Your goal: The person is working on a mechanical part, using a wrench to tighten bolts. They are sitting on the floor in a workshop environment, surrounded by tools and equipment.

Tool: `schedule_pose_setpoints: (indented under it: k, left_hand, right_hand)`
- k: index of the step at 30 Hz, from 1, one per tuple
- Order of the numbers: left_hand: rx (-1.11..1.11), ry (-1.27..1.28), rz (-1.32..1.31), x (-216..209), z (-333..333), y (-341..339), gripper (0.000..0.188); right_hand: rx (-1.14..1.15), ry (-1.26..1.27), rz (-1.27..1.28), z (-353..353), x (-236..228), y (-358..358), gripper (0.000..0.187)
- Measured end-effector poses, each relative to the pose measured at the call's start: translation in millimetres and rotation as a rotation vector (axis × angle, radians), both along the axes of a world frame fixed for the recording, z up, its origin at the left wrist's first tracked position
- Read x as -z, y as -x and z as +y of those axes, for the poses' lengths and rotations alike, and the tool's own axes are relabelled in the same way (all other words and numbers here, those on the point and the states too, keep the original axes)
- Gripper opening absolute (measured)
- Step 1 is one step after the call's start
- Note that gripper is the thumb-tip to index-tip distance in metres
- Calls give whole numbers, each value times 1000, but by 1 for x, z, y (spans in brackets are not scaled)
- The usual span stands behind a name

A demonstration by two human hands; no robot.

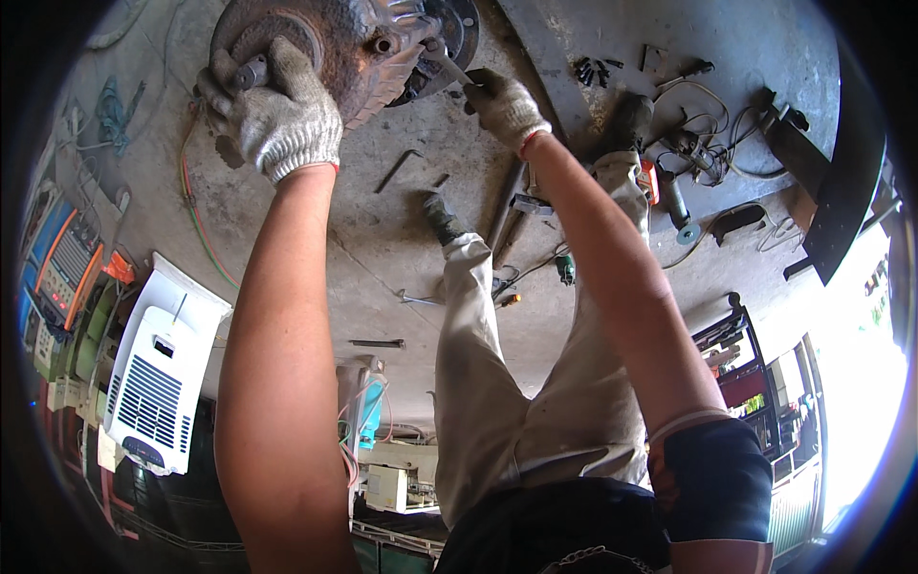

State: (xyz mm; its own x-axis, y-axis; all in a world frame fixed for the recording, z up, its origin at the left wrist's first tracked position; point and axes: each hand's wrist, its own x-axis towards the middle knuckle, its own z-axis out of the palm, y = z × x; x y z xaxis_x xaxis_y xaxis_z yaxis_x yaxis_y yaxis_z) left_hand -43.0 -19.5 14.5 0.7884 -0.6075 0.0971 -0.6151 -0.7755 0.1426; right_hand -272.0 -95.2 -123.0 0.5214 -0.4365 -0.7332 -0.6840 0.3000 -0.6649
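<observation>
A large rusty round metal housing (pixel 346 53) with cast ribs sits at the top of the view. My left hand (pixel 287 120), in a knitted work glove, curls its fingers around a short metal shaft end (pixel 251 73) on the housing's round face. My gloved right hand (pixel 513 110) is closed on a wrench (pixel 449 67). Its far end meets the right side of the housing, next to a dark round flange (pixel 464 24). Whether the wrench sits on a bolt there I cannot make out.
On the concrete floor lie a hex key (pixel 397 169), another wrench (pixel 417 298) and a dark bar (pixel 377 342). Several small dark bolts (pixel 595 71) and a corded power tool (pixel 696 148) lie right. A white louvred appliance (pixel 158 383) stands left; a hose (pixel 196 215) runs near my left arm.
</observation>
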Motion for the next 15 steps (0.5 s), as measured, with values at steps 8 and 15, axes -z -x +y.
schedule_pose_setpoints:
  k: [8, 15]
  left_hand:
    - [-3, -14, 26, 3, 2, 0, 86]
    - [-30, 71, 13, 6, 2, 0, 82]
  right_hand:
    - [-555, 233, -69, -84, 12, -4, 34]
    - [-208, 167, -51, -27, 6, 2, 34]
